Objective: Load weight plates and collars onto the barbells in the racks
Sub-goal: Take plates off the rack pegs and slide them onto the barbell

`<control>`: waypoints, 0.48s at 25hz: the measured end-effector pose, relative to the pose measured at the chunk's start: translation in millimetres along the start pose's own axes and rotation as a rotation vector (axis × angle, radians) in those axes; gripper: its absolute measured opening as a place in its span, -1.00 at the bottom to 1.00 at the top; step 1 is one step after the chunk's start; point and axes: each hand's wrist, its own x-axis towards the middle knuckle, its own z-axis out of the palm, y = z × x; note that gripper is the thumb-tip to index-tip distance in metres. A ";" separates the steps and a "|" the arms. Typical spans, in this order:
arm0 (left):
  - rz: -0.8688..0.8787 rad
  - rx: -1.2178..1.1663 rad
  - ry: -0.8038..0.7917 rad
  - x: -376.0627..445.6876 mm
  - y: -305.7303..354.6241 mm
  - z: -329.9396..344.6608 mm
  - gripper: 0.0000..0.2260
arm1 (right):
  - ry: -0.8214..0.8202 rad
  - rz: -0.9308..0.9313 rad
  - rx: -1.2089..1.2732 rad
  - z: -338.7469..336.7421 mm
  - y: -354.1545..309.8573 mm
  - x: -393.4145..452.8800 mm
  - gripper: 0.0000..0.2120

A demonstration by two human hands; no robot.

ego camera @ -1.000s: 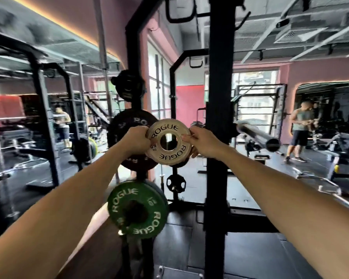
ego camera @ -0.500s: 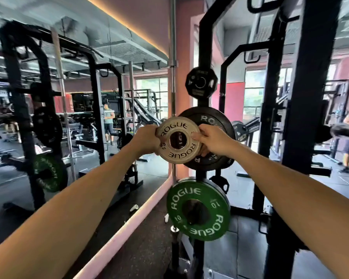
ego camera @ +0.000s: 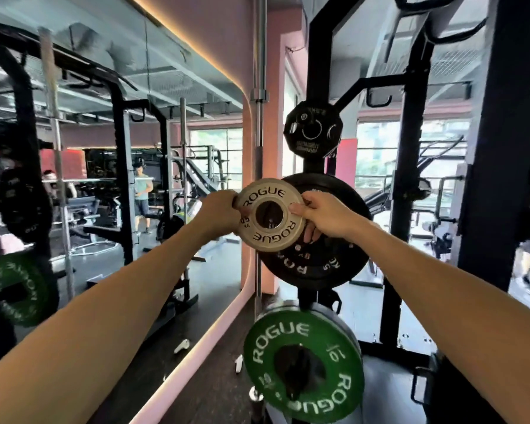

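I hold a small grey ROGUE weight plate [ego camera: 271, 237] upright at chest height with both hands. My left hand [ego camera: 219, 212] grips its left rim and my right hand [ego camera: 323, 214] grips its right rim, fingers behind it. Right behind the small plate a large black ROGUE plate [ego camera: 334, 258] hangs on a storage peg of the black rack upright [ego camera: 318, 71]. Below it hangs a green ROGUE 10 plate [ego camera: 303, 362]. Above is a small black plate [ego camera: 312, 133]. No barbell sleeve shows near my hands.
A wall mirror [ego camera: 104, 179] fills the left and reflects racks and people. A bare barbell [ego camera: 259, 148] stands upright by the pink wall edge. A thick black rack post [ego camera: 499, 179] rises at the right. Small white objects [ego camera: 181, 345] lie on the dark floor.
My view has swung left from the barbell end on the right toward the plate storage and mirror. Both hands stay on the grey plate, which now sits in front of the black plate.
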 end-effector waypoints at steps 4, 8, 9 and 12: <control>0.070 -0.071 0.031 72.0 3.1 28.7 -0.83 | 0.074 0.019 -0.039 -30.7 21.2 49.0 -0.75; 0.161 -0.137 0.053 139.2 18.4 41.0 -0.83 | 0.157 0.026 -0.088 -69.2 29.0 87.8 -0.71; 0.182 -0.150 0.068 156.1 24.4 40.6 -0.80 | 0.185 0.022 -0.092 -79.5 29.1 97.8 -0.71; 0.242 -0.169 0.106 204.6 43.4 34.6 -0.81 | 0.270 -0.007 -0.134 -109.7 22.5 128.8 -0.72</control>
